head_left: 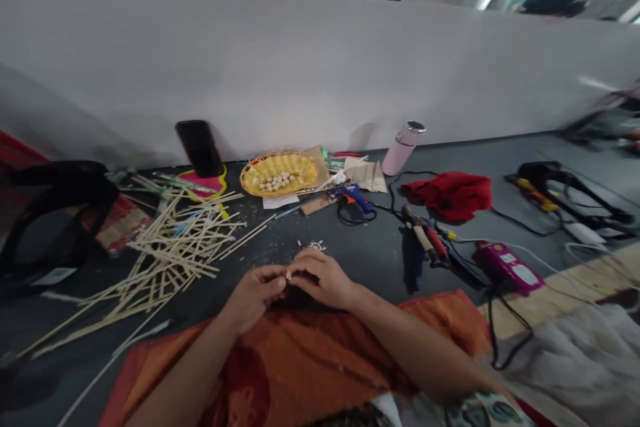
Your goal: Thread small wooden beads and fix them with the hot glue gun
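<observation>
Near the table's front edge my left hand (257, 293) pinches a small pale piece (289, 275) between thumb and fingers. From the other side my right hand (324, 278) closes its fingertips on the same piece, so the two hands meet there. Its exact kind is too small to make out. Just beyond my right hand lies a little heap of pale bits (315, 245) on the dark table. Under my forearms spreads an orange cloth (310, 347).
Thin pale sticks (185, 233) lie heaped at left. Behind stand a yellow basket (280, 173) of small pale balls, a phone (200, 147) and a pink bottle (403, 147). A blue glue gun (354, 195), pliers (420, 230), red cloth (450, 195) and purple box (509, 267) sit rightward.
</observation>
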Demonstrator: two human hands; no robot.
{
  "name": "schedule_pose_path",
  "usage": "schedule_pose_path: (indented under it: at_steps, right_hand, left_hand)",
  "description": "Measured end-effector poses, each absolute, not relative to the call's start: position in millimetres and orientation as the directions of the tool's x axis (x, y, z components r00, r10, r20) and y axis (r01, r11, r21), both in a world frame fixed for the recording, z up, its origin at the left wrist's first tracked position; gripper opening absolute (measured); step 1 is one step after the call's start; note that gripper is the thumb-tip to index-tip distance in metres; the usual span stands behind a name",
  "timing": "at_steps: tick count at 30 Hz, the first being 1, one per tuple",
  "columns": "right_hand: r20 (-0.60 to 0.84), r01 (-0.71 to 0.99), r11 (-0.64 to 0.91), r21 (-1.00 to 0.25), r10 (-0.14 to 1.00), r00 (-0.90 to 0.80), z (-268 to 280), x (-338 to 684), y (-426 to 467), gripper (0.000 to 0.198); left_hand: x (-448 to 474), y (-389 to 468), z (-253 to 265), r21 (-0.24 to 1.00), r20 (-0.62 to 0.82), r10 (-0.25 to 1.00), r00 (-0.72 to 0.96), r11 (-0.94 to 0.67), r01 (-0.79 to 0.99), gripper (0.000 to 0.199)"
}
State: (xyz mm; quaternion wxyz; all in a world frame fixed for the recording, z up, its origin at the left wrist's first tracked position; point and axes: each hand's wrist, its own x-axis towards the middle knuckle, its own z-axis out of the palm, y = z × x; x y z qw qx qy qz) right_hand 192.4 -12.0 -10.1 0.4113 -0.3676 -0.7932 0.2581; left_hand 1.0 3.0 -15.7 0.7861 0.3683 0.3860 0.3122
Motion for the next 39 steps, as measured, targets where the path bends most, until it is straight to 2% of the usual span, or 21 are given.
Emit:
schedule_pose_path:
  at_steps: [6, 15, 30, 34, 37, 39]
  right_hand:
    - [0.466, 0.366, 0.594, -0.716, 0.798, -0.382, -13, 191, -12, 0.015]
    - [0.440, 0.391, 0.597, -0.701, 0.793, -0.422, -15, 190, -11, 0.017]
    - [0.414, 0.413, 0.599, -0.686, 0.788, -0.456, -12, 190, -12, 0.018]
    - [0.388, 0.406, 0.608, -0.682, 0.772, -0.503, -1, 192, -13, 0.028]
    - [0.377, 0.487, 0.595, -0.639, 0.795, -0.476, 11, 205, -5, 0.045]
    - [0.377, 0.608, 0.536, -0.585, 0.844, -0.381, 20, 225, 9, 0.044]
  left_hand:
    - [0, 4, -15, 0.812, -0.356, 0.766, 0.536, 0.537, -0.228, 0.022]
    - [0, 4, -16, 0.877, -0.334, 0.786, 0.521, 0.461, -0.133, 0.021]
    - [0, 3, -14, 0.893, -0.350, 0.797, 0.492, 0.442, -0.081, 0.018]
    - [1, 2, -12, 0.868, -0.380, 0.788, 0.484, 0.484, -0.107, 0.017]
    - [1, 3, -11, 0.831, -0.454, 0.772, 0.445, 0.547, -0.100, 0.020]
    - [1, 5, -10, 0.813, -0.497, 0.769, 0.401, 0.575, -0.094, 0.022]
